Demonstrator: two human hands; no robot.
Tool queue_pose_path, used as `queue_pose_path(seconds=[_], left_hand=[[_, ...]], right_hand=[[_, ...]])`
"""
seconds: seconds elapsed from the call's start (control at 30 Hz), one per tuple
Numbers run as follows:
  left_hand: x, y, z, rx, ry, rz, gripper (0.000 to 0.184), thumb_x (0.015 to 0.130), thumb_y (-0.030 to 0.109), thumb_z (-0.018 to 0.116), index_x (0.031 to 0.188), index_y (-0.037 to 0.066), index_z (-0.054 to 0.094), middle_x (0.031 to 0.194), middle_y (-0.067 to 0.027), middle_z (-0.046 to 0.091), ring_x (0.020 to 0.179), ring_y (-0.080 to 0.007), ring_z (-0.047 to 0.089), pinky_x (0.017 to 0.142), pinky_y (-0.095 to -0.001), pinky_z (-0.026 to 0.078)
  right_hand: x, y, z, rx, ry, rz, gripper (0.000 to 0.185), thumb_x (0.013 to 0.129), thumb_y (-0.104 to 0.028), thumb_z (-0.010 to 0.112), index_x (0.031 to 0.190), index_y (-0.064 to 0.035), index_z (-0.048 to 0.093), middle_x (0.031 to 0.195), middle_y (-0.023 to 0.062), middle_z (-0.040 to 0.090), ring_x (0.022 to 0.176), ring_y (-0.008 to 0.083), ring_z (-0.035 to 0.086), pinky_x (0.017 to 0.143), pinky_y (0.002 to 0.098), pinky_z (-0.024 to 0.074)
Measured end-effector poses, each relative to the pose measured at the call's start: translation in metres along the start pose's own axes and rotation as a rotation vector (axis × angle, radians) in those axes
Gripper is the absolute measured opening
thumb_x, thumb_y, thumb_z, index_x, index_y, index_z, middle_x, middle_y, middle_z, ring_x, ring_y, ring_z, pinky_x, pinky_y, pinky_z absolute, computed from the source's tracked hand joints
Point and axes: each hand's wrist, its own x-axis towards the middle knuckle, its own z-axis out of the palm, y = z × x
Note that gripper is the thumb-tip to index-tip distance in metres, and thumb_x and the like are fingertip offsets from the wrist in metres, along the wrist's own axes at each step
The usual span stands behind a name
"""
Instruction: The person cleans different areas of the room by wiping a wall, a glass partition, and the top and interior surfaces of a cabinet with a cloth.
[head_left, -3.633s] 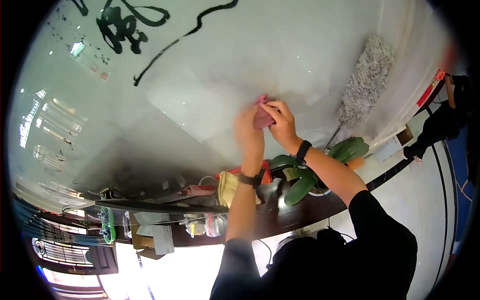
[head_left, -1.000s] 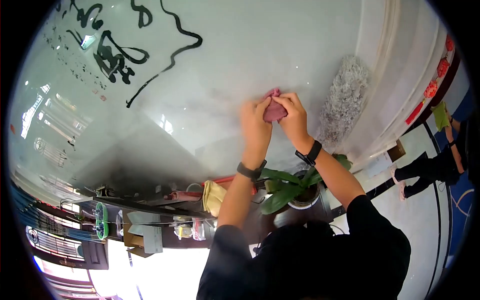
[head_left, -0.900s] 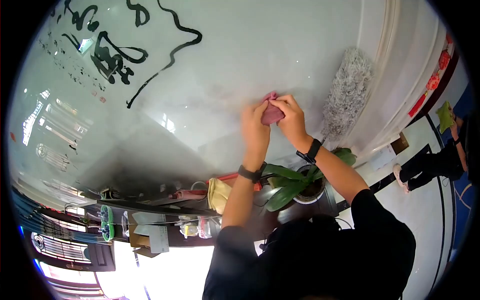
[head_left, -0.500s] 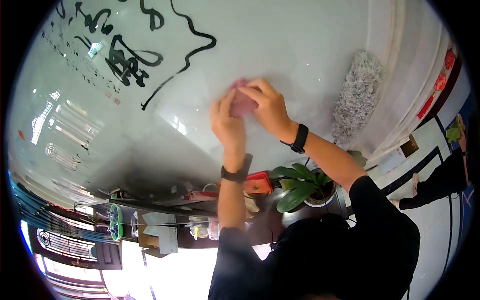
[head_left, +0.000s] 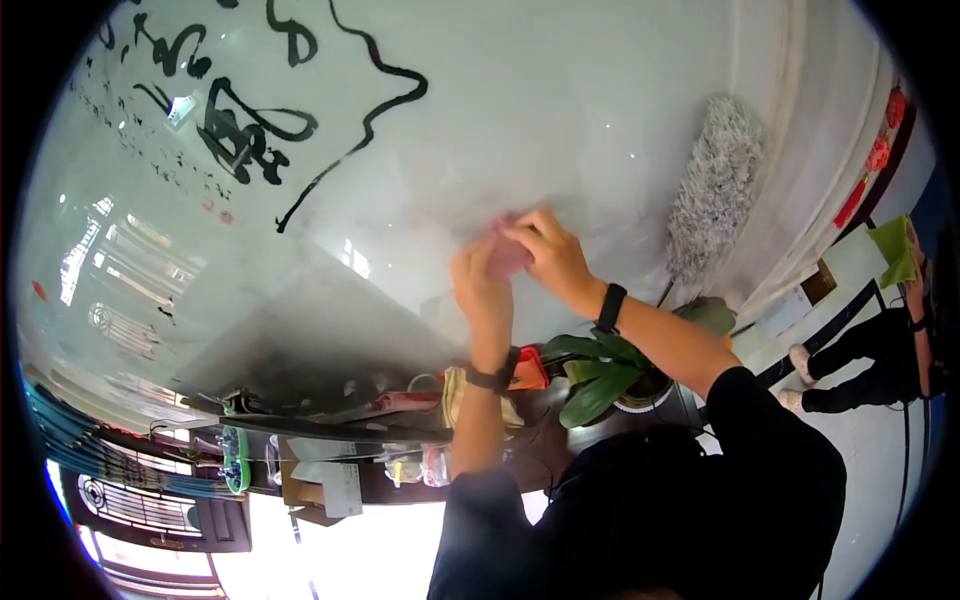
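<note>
1. Nearest are the two black sleeves, below and to either side of the potted plant in the view, with bare forearms reaching up past it and a dark band on each wrist.
2. The left hand is up and to the left of the potted plant, its fingers closed on a pink cloth; it is slightly blurred.
3. The right hand is above the potted plant, thumb and fingers gripping the other side of the same cloth.
4. The pink cloth is bunched between the two hands, above and left of the potted plant. It appears to lie against a glossy pale panel; its underside is hidden.
5. The potted plant, with broad green leaves, stands on a dark surface.
6. Just left of the potted plant is a red-orange item, then a yellow cloth partly behind the left forearm.
7. Farther left of the potted plant are a pinkish roll, clear plastic bags, an open cardboard box and a green tray.
8. Above and right of the potted plant, a grey fluffy duster stands nearly upright beside the panel's edge.
9. Black brushwork marks the panel, well up and left of the potted plant.
10. Farthest, well to the right of the potted plant, another person in dark clothes holds a green cloth; red hanging ornaments are above.
</note>
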Motion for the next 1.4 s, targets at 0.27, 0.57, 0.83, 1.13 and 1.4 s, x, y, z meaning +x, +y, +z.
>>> queue_pose_path(seconds=[0.27, 0.57, 0.83, 1.13, 1.4], left_hand=[[-0.009, -0.024, -0.024, 0.051, 0.033, -0.083, 0.051, 0.068, -0.018, 0.054, 0.109, 0.008, 0.069, 0.097, -0.0099, 0.063, 0.088, -0.0256, 0.061, 0.077, -0.0323, 0.051], [0.081, -0.004, -0.068, 0.004, 0.210, 0.029, 0.053, 0.067, -0.019, 0.056, 0.113, 0.006, 0.067, 0.104, -0.0111, 0.062, 0.095, -0.0282, 0.061, 0.080, -0.0352, 0.052], [0.011, -0.032, -0.039, 0.020, 0.165, -0.074, 0.048, 0.070, -0.015, 0.061, 0.113, 0.007, 0.068, 0.105, -0.0116, 0.062, 0.097, -0.0294, 0.060, 0.082, -0.0378, 0.051], [-0.088, -0.083, -0.016, 0.034, 0.055, -0.197, 0.043, 0.070, -0.014, 0.060, 0.109, 0.004, 0.066, 0.099, -0.0131, 0.064, 0.091, -0.0309, 0.062, 0.081, -0.0374, 0.050], [-0.196, -0.075, -0.029, -0.054, -0.277, -0.597, 0.036, 0.073, -0.007, 0.060, 0.108, 0.001, 0.065, 0.098, -0.0171, 0.064, 0.092, -0.0354, 0.061, 0.083, -0.0379, 0.049]], right_hand=[[0.000, -0.019, 0.029, 0.054, 0.011, -0.082, 0.040, 0.073, 0.005, 0.064, 0.110, -0.0093, 0.065, 0.102, 0.0061, 0.060, 0.093, 0.0267, 0.061, 0.072, 0.0355, 0.0525], [0.083, -0.067, 0.044, 0.062, 0.252, -0.267, 0.040, 0.066, 0.003, 0.071, 0.104, -0.0092, 0.066, 0.099, 0.0023, 0.057, 0.093, 0.0242, 0.060, 0.065, 0.0357, 0.0533], [0.025, -0.028, 0.062, 0.025, 0.097, -0.222, 0.042, 0.068, 0.005, 0.068, 0.107, -0.0107, 0.066, 0.100, 0.0041, 0.057, 0.093, 0.0249, 0.059, 0.067, 0.0350, 0.0532], [-0.064, 0.005, 0.100, -0.046, -0.144, -0.017, 0.039, 0.073, 0.005, 0.063, 0.108, -0.0113, 0.065, 0.102, 0.0051, 0.057, 0.092, 0.0256, 0.059, 0.069, 0.0353, 0.0513], [-0.167, 0.013, 0.104, -0.125, -0.487, 0.229, 0.043, 0.068, 0.006, 0.061, 0.109, -0.0067, 0.063, 0.106, 0.0084, 0.058, 0.099, 0.0309, 0.059, 0.077, 0.0387, 0.0521]])
